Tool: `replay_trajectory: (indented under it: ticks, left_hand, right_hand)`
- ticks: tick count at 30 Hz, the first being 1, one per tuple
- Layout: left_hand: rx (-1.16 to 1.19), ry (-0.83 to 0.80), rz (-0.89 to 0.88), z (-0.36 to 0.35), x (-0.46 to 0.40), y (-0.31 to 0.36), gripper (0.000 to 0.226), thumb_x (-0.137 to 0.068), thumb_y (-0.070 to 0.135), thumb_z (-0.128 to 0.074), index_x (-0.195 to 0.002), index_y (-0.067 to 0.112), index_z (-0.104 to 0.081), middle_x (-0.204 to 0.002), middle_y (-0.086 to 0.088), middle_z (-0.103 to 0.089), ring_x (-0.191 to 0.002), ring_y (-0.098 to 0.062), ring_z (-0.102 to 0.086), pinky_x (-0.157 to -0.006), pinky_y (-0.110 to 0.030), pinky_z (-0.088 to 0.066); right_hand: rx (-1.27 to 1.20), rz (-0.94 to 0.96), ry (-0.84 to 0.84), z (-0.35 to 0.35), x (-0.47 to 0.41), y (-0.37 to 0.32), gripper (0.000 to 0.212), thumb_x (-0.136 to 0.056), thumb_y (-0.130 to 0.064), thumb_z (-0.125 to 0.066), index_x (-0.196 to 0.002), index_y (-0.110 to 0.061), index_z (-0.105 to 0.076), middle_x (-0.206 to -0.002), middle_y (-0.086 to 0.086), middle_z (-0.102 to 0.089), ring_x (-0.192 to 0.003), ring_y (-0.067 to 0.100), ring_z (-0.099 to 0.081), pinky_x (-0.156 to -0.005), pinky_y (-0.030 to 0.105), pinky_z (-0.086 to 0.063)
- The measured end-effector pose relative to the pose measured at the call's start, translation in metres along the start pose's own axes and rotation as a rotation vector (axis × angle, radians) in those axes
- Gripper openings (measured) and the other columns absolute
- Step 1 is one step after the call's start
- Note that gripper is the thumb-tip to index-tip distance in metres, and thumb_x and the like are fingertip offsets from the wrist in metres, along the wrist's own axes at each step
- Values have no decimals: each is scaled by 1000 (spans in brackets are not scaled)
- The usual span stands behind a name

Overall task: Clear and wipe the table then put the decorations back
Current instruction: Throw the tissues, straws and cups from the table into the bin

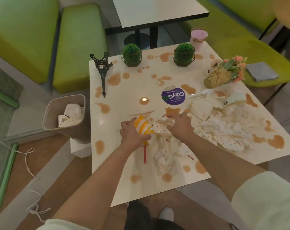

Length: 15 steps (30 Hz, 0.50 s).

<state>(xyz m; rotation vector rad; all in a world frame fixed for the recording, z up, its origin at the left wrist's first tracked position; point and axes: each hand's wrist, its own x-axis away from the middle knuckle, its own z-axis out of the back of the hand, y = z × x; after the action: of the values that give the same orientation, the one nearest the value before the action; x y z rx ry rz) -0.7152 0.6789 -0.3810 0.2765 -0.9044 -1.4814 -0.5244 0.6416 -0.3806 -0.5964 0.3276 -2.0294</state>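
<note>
Left hand grips the yellow-striped cup lying flat, mouth toward the person.

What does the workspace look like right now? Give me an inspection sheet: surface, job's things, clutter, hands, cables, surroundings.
Surface: white table dotted with brown spill puddles; a purple round sticker at its middle.
Job's things: tower model, two potted green balls, pink bucket and a tipped flower bottle along the far and right edges; grey cloth on the green seat to the right.
Clutter: crumpled tissue, dotted paper cups, striped straws, mostly right of centre.
Hands: left hand grips a yellow striped cup; right hand gathers dotted paper.
Cables: white cord on the floor at left.
Surroundings: bin with trash left of the table; green benches; second table beyond.
</note>
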Motion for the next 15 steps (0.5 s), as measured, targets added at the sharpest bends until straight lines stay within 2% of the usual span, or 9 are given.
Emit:
replay_trajectory:
  ticks: [2, 4, 7, 12, 15]
  left_hand:
    - [78, 35, 7, 2, -2, -1, 94, -70, 31, -83, -148, 30, -30, -136, -1, -22, -132, -23, -26, -102, -29, -32]
    - [179, 73, 40, 7, -8, -5, 94, -67, 31, -86, -145, 31, -34, -135, 0, -20, -133, -21, -28, -108, -31, -34]
    - [278, 100, 87, 12, -14, -9, 94, -65, 33, -88, -143, 35, -37, -135, 1, -19, -132, -20, -31, -108, -31, -37]
    - [220, 118, 109, 32, -30, -17, 97, -68, 43, -84, -148, 37, -30, -143, -2, -30, -136, -26, -29, -108, -38, -31]
    - [262, 131, 103, 46, -41, -26, 103, -64, 51, -85, -148, 38, -28, -145, 3, -31, -136, -26, -32, -112, -46, -33]
  right_hand:
    - [60, 32, 3, -5, -3, 2, 44, -92, -20, -58, -134, -32, -51, -131, 10, -38, -116, 28, -37, -92, 30, -37]
    - [102, 80, 22, -13, -13, 2, 42, -92, -19, -57, -133, -30, -54, -129, 10, -41, -113, 27, -40, -98, 29, -32]
    - [74, 113, 95, -20, -18, 3, 31, -91, -17, -58, -121, -23, -62, -126, 7, -45, -110, 24, -44, -95, 26, -34]
    - [52, 139, 168, -26, -27, -7, 19, -90, -17, -58, -107, -14, -66, -115, 5, -53, -105, 22, -47, -91, 26, -36]
    - [-71, 120, 231, -25, -31, -24, 18, -89, -18, -58, -104, -12, -66, -107, 3, -56, -100, 19, -50, -79, 24, -39]
